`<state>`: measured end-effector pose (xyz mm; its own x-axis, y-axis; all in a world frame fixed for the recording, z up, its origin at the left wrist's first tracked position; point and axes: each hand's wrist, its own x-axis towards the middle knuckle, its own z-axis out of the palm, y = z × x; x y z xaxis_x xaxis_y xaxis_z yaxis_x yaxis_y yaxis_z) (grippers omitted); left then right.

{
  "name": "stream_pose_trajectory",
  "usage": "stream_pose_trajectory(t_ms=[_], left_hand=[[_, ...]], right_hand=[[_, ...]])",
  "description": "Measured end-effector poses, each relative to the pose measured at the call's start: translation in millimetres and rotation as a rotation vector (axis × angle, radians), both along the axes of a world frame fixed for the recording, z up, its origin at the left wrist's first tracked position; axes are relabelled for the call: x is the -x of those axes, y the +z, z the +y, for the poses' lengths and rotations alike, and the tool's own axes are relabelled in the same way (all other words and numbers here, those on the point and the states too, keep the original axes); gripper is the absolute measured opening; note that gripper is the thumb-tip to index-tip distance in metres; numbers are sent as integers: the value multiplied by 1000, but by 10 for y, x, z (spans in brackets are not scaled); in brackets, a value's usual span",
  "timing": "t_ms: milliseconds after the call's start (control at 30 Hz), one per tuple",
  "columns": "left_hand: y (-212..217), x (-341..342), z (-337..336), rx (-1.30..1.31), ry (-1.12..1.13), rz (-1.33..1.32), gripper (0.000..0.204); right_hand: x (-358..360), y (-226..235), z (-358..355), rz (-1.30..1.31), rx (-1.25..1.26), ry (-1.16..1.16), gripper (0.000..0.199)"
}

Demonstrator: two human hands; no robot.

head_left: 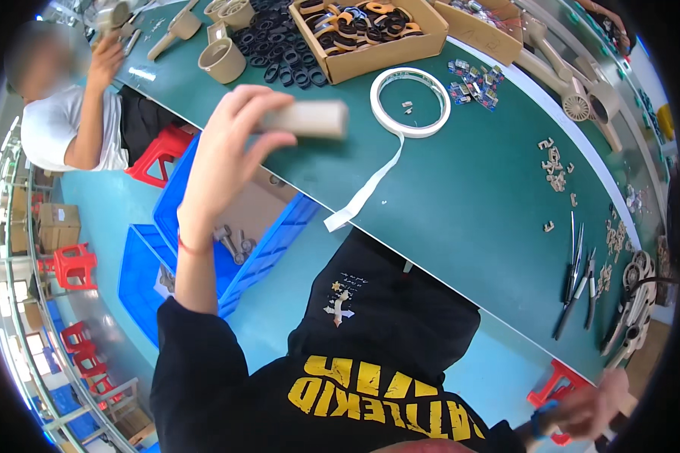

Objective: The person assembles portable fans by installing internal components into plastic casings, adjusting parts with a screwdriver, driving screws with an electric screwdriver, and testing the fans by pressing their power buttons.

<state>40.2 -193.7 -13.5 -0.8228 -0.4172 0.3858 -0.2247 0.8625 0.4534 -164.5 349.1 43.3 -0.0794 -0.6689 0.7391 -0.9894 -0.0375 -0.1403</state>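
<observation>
A beige cylindrical plastic part [313, 119], smeared by motion, is in my left hand [223, 147] above the near edge of the green table. The thumb and fingers close around its left end, and the rest points right toward a roll of white tape [378, 113]. The tape's loose end hangs at the table edge. My right hand [595, 406] is at the lower right, beside the table's corner and close to a row of beige plastic housings [631, 309]. It is blurred, so its fingers and anything in them cannot be made out.
Black rings [279, 45] lie beside a cardboard box [385, 57] of rings. Small circuit boards [476, 84], beige clips [555, 170] and pliers [591, 291] are on the table. Blue bins [268, 249] stand below its left edge. A co-worker [75, 124] sits at the left.
</observation>
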Motion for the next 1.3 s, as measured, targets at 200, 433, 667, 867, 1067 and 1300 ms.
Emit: stream_pose_trajectory(t_ms=[200, 433, 667, 867, 1067, 1300], left_hand=[[175, 408, 1046, 444, -535, 391, 37], [-67, 666, 1549, -933, -540, 364, 59], [-179, 932, 1864, -1597, -423, 289, 33], [-130, 1065, 1970, -1524, -398, 177, 25], [-276, 1136, 2013, -1452, -409, 254, 26], [-323, 1110, 1979, -1303, -481, 316, 26]], right_hand=[[-648, -284, -2152, -1684, -129, 293, 66], [-669, -489, -2265, -857, -254, -314, 68], [-280, -494, -1832, -582, -198, -408, 28], [517, -568, -1256, -519, -462, -1026, 15], [451, -362, -1363, -762, 49, -700, 16], [-143, -201, -1949, -615, -338, -286, 15]])
